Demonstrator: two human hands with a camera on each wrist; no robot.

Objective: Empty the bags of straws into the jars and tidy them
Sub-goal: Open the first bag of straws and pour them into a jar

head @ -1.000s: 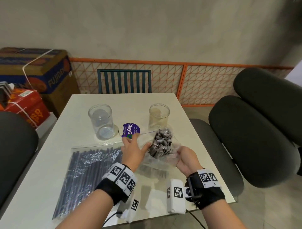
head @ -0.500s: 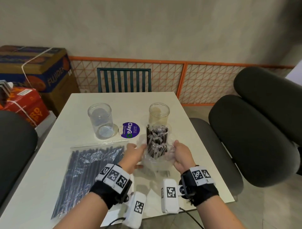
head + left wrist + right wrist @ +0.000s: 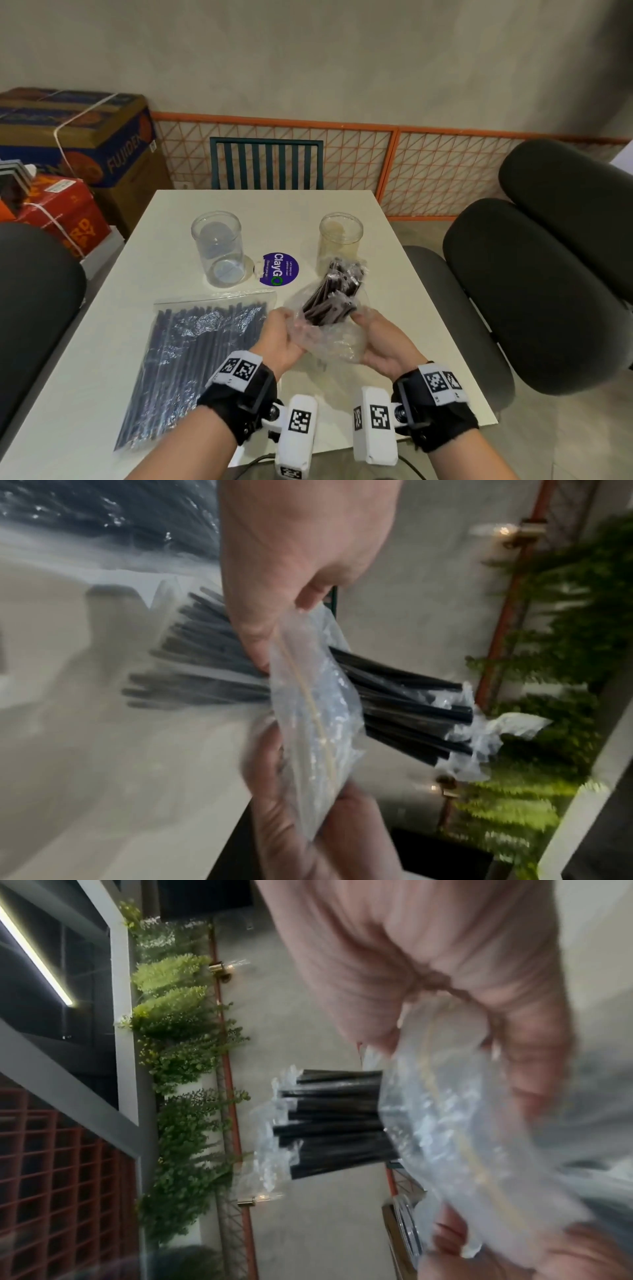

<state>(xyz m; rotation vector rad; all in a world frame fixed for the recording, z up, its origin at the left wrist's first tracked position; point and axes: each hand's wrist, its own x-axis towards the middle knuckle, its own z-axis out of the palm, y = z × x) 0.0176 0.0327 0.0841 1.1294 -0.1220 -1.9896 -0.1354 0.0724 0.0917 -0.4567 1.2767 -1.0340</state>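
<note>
Both hands hold a small clear bag (image 3: 329, 337) of short black straws (image 3: 334, 296) above the table, tilted toward the far right. My left hand (image 3: 282, 337) pinches the bag's left side and my right hand (image 3: 375, 334) pinches its right side. The left wrist view shows the straws (image 3: 404, 704) poking out of the bag (image 3: 315, 723); the right wrist view shows the same straws (image 3: 335, 1123) and the bag (image 3: 462, 1137). A larger clear jar (image 3: 218, 248) stands at the far left and a smaller jar (image 3: 340, 236) just beyond the bag. A big bag of long black straws (image 3: 195, 359) lies flat at the left.
A round purple ClayGo sticker (image 3: 278, 269) lies between the jars on the white table (image 3: 102, 342). Dark padded chairs (image 3: 534, 291) stand at the right and one (image 3: 34, 308) at the left. A teal chair (image 3: 267, 164) faces the far edge. Cardboard boxes (image 3: 78, 137) sit at the back left.
The small bag has tipped from upright to leaning toward the smaller jar, and both hands have shifted their grip lower on it.
</note>
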